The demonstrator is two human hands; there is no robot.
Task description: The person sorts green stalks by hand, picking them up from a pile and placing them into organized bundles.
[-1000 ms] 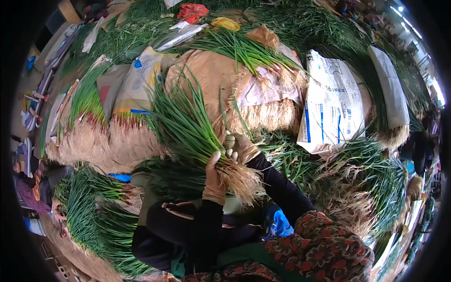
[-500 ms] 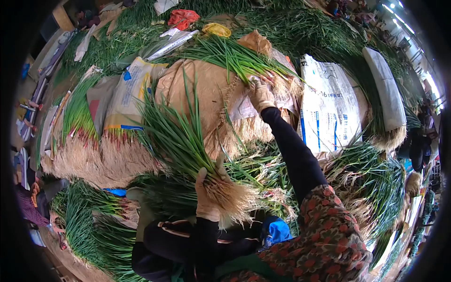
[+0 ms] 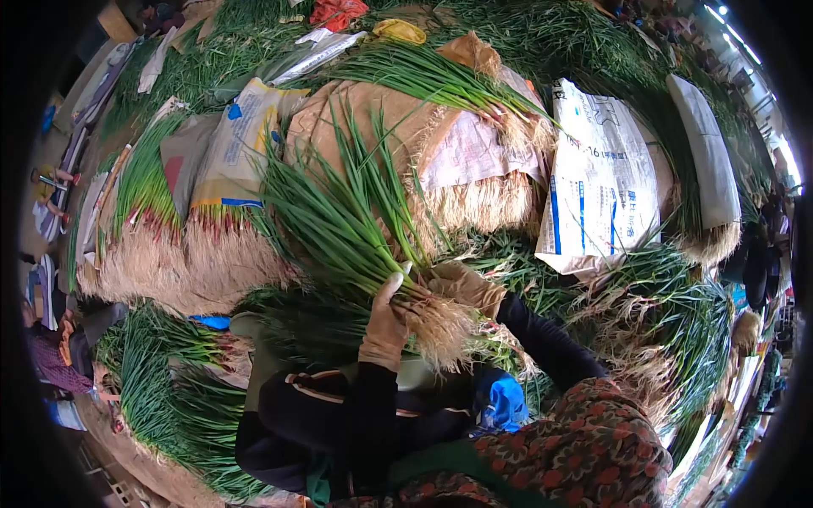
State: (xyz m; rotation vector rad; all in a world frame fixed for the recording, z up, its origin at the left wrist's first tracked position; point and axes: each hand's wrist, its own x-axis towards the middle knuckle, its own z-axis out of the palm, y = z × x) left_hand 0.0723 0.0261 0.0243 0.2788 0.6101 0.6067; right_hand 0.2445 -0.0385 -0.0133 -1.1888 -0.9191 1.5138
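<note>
A bunch of green onions (image 3: pixel 347 224) slants across the middle, its leaves toward the upper left and its pale roots toward my lap. My left hand (image 3: pixel 385 326), gloved, is closed around the bunch just above the roots. Against the bunch's right side is my gloved right hand (image 3: pixel 466 288), with a few more stalks at its fingers; the fingertips are partly hidden. Beyond my hands, a loose pile of green onions (image 3: pixel 457 89) lies on brown cloth (image 3: pixel 339 118), over a pink-white sheet (image 3: pixel 483 152).
Covered onion bundles with roots outward stand at the left (image 3: pixel 195 262). A white printed sack (image 3: pixel 601 186) lies at the right, beside a rolled pale cover (image 3: pixel 703 152). Loose onions (image 3: pixel 652 322) spread at the lower right. A blue bag (image 3: pixel 504 402) is near my lap. People are at the left edge.
My right hand has come back from the far onion pile to the bunch, bringing a few stalks. My left hand has kept its hold on the bunch.
</note>
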